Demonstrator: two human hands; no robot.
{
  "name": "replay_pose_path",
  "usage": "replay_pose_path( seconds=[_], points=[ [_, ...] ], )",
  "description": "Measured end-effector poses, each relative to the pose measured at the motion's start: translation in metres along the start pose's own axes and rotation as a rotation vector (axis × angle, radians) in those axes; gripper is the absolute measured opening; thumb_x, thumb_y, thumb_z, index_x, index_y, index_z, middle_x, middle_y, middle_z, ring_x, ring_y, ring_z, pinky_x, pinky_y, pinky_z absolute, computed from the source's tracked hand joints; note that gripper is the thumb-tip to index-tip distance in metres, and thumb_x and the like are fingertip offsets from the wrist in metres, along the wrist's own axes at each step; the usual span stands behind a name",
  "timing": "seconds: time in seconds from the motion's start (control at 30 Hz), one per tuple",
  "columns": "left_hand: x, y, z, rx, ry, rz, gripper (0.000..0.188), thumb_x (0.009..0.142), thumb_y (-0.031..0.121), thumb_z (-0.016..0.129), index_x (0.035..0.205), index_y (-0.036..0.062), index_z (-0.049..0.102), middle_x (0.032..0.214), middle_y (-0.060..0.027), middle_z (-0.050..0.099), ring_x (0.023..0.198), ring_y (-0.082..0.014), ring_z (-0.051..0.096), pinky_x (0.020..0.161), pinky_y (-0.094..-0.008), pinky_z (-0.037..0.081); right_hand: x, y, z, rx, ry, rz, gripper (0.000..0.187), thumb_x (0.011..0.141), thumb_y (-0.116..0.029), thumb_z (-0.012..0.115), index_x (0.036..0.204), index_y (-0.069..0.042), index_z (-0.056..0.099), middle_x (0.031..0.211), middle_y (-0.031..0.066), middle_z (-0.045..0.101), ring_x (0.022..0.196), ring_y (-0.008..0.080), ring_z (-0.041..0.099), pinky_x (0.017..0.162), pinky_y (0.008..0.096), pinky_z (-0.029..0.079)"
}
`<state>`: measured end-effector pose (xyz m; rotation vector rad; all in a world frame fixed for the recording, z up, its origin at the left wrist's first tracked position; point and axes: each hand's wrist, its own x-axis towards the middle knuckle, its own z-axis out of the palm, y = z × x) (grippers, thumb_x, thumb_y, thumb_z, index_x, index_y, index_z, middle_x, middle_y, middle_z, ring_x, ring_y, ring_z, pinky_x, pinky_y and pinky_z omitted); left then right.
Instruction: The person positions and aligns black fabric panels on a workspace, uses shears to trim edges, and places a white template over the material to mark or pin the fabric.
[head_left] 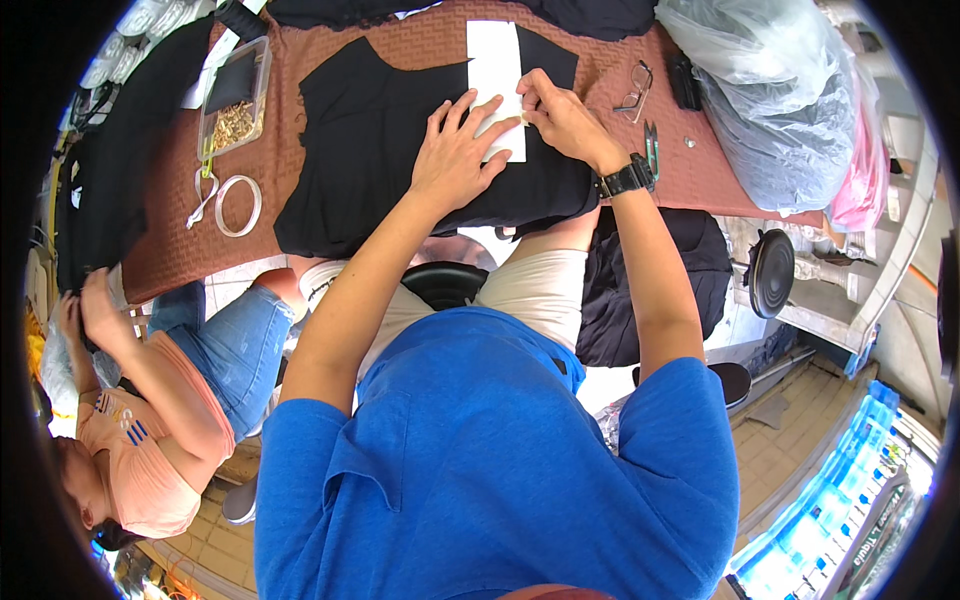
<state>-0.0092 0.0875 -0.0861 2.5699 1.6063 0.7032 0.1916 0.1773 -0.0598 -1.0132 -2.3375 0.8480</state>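
A black garment piece lies spread on the table in front of me. On top of it, toward its right side, rests a white paper strip, running away from me. My left hand lies flat with fingers spread, partly on the strip's left side and partly on the black cloth. At the strip's right edge, my right hand is closed in a pinch. Whatever sits between its fingertips is too small or hidden to make out.
A clear plastic box holds small gold-coloured pieces. Near it lies a white looped band. Eyeglasses and green-handled snips lie right of the cloth, before large plastic bags. At left, a co-worker's hands hold black fabric.
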Motion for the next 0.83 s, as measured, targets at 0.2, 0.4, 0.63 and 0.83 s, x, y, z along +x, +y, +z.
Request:
replay_pose_path(
  seconds=[0.2,0.4,0.63,0.83],
  points=[
    [0.000,0.000,0.001,-0.003,0.002,0.002,0.043,0.097,0.040,0.055,0.137,0.0244,0.055,0.152,-0.0007,0.042,0.143,-0.0288,0.032,0.116,-0.0502,0.025,0.003,-0.004,-0.003,-0.021,-0.049,0.004,0.033,0.089,0.008,0.060,0.115,-0.002,0.044,0.086,0.0149,0.060,0.082,0.0333,0.064,0.073,0.0407,0.051],
    [0.000,-0.001,0.002,0.010,-0.015,-0.002,0.046,0.096,0.041,0.057,0.140,0.0297,0.053,0.151,-0.0020,0.043,0.143,-0.0299,0.033,0.117,-0.0522,0.025,0.004,-0.005,-0.004,-0.041,-0.054,-0.017,0.033,0.089,0.008,0.061,0.115,-0.002,0.044,0.085,0.0160,0.060,0.081,0.0352,0.064,0.072,0.0412,0.050],
    [0.000,0.000,0.001,0.007,0.000,0.001,0.046,0.095,0.040,0.058,0.140,0.0291,0.053,0.150,-0.0019,0.043,0.142,-0.0297,0.033,0.116,-0.0520,0.026,0.002,-0.005,-0.005,-0.032,-0.039,0.028,0.034,0.088,0.007,0.063,0.115,-0.003,0.045,0.085,0.0162,0.062,0.078,0.0331,0.065,0.070,0.0399,0.051],
    [0.000,0.000,0.002,0.015,0.001,0.014,0.047,0.095,0.040,0.058,0.140,0.0275,0.053,0.151,-0.0021,0.043,0.142,-0.0297,0.033,0.116,-0.0516,0.025,-0.008,-0.003,0.000,0.020,0.162,0.037,0.036,0.090,0.001,0.066,0.119,-0.003,0.046,0.095,0.0154,0.066,0.079,0.0299,0.068,0.072,0.0358,0.055]
  ],
)
